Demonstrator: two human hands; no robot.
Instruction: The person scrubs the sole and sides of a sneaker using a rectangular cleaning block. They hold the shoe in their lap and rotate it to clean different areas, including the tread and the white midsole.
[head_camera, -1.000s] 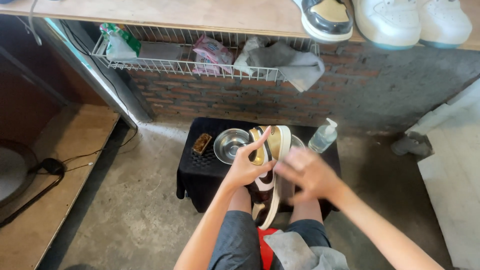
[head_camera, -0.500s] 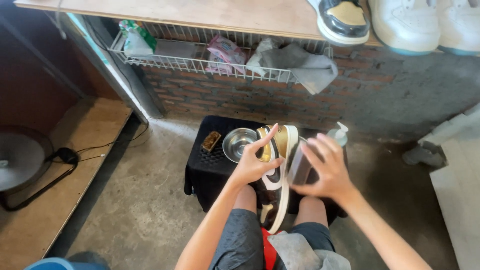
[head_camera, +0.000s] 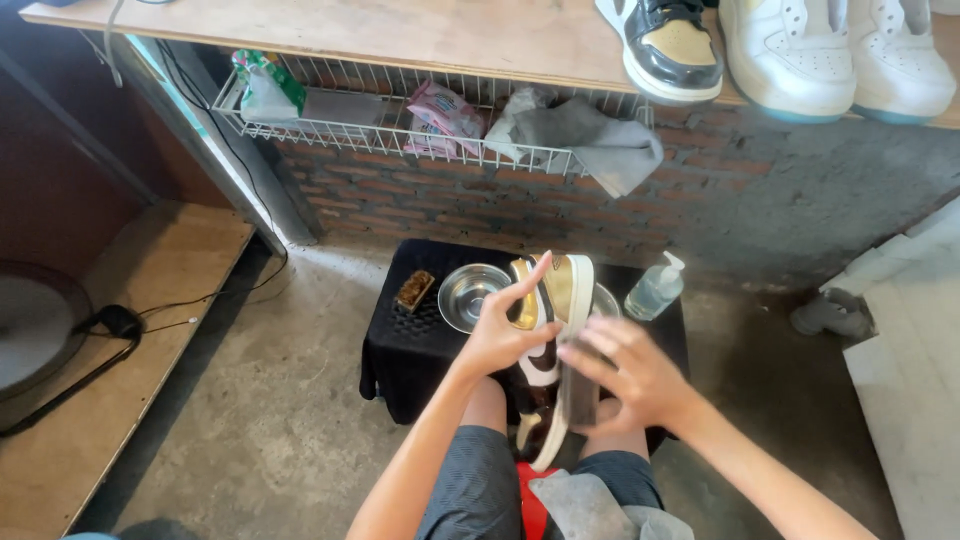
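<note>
Right now your left hand (head_camera: 500, 338) has its grip clamped on the gold-and-brown sneaker (head_camera: 548, 345) standing on edge over your lap, index finger stretched up its side. Your right hand (head_camera: 625, 375) lies flat against the sole — fingers apart, clamped on nothing. At 11 o'clock of the shoe sits a steel bowl (head_camera: 470, 295) on the black stool (head_camera: 420, 345); at 2 o'clock — a pump bottle (head_camera: 655, 287).

bowl (head_camera: 472, 296) on stool (head_camera: 420, 345), brush (head_camera: 414, 290) left, bottle (head_camera: 655, 288) right
</note>
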